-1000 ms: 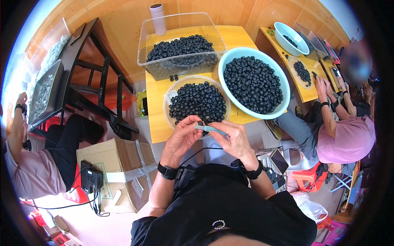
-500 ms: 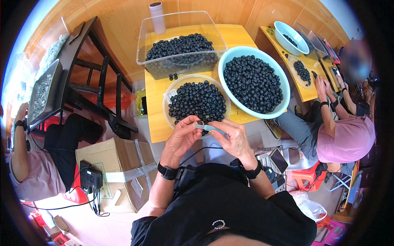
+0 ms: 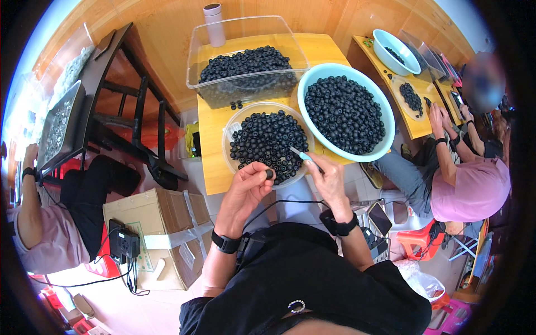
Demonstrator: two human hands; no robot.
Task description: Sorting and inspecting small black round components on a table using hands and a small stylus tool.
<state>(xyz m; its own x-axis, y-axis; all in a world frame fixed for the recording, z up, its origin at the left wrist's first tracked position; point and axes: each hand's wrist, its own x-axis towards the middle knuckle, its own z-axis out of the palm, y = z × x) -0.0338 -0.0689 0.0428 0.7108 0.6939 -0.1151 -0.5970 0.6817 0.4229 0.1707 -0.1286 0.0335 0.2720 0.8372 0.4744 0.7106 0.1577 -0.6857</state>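
Observation:
My left hand pinches one small black round piece between thumb and fingers, just in front of the clear shallow bowl full of the same black pieces. My right hand holds a thin light-blue tool whose tip points over that bowl's near rim. The two hands are a little apart. Both wrists wear black bands.
A light-blue basin and a clear plastic tub, both full of black pieces, stand on the yellow wooden table. A cardboard box sits at my left. Other people sit at the left and right, the right one at another table.
My hands, pressed together around the tool and a piece before, have drawn apart. The left hand now holds a piece alone and the tool tip points into the bowl.

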